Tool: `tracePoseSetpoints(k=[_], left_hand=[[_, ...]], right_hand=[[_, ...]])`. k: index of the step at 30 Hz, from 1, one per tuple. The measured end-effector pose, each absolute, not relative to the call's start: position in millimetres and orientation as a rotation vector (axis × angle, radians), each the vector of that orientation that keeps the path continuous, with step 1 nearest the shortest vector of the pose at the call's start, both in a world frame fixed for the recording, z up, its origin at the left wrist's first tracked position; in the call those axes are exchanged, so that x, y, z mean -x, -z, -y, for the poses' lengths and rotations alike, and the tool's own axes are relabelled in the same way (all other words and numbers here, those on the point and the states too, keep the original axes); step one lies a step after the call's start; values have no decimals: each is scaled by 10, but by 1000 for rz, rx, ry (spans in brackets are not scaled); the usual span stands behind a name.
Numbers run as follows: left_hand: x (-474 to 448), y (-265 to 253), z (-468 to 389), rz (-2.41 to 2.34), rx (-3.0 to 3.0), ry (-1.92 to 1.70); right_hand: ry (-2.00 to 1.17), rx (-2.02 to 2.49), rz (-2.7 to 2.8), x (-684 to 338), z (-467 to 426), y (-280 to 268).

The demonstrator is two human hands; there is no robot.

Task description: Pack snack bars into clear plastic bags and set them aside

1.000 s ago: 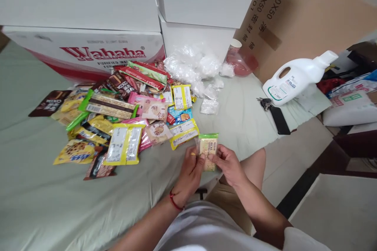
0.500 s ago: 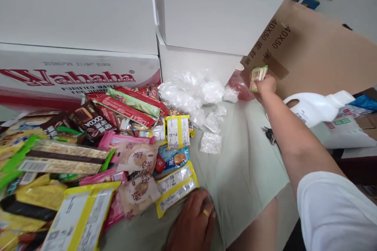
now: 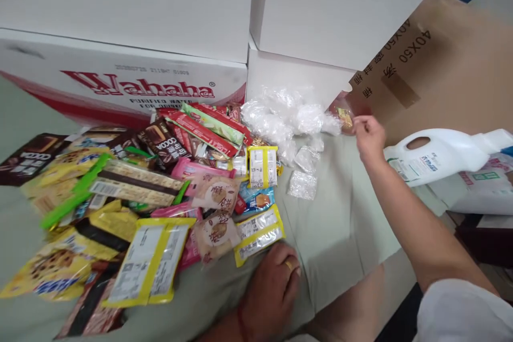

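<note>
My right hand [image 3: 369, 136] reaches out to the far right, its fingertips pinched together at the near edge of a small clear-wrapped snack packet [image 3: 344, 119]. The packet is against a reddish see-through thing [image 3: 341, 104] beside the carton, and its print is too blurred to read. My left hand [image 3: 272, 283], with a ring on one finger, rests curled on the pale green cloth [image 3: 336, 240]; its fingertips are hidden underneath. Just beyond it lies a yellow-and-silver packet [image 3: 259, 235], part of a spread of wrapped snacks, including a cracker packet [image 3: 136, 183] and brown cocoa packets [image 3: 162, 144].
White cartons stand along the back, one a Wahaha water box [image 3: 160, 88]. Crumpled clear plastic wrappers [image 3: 290, 123] lie before them. At the right are a brown cardboard box [image 3: 452, 75] and a white jug [image 3: 441, 157] on its side.
The packet has gone lower and left, onto the reddish thing, and now sits farther out at my right fingertips. My view has shifted; my left hand stays on the cloth.
</note>
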State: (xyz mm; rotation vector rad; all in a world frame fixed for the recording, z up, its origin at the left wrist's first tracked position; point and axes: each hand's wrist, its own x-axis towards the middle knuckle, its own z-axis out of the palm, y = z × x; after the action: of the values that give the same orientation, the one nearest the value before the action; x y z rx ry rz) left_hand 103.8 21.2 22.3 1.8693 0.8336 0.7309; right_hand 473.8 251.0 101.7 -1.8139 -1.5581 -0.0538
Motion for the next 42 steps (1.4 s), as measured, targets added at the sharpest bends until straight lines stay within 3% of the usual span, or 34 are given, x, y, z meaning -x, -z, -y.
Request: tracePoseSetpoints(k=[3,7,11,18,25,30,42], left_hand=[[-1040,-216,-223,-827,-1899,-744],[-1057,-176,-246,-783,-1907,-796],[-1057,-130,-307,-781,-1702,-918],[-1118,-49,-372,-859,-1133,-970],[-1081,-160,-311,-662,-1043,-840],[-1044,-237,-108,-685,-994,-930],[-577,-264,27,-781,-519,-1119]], right_hand=[[-235,1595,2184,-4205,-1827,-976],[-297,1594,2561,-3707,-1325,-856],[-394,1748,2096,-3417,-1035,-724],[-1116,1553,887,-2730,-51,-672],[-1301,1432,680,-2496,324,-738],[-1291,1415,847,-2414,451,-682],[-1402,1300,454,-2596,614,-642]])
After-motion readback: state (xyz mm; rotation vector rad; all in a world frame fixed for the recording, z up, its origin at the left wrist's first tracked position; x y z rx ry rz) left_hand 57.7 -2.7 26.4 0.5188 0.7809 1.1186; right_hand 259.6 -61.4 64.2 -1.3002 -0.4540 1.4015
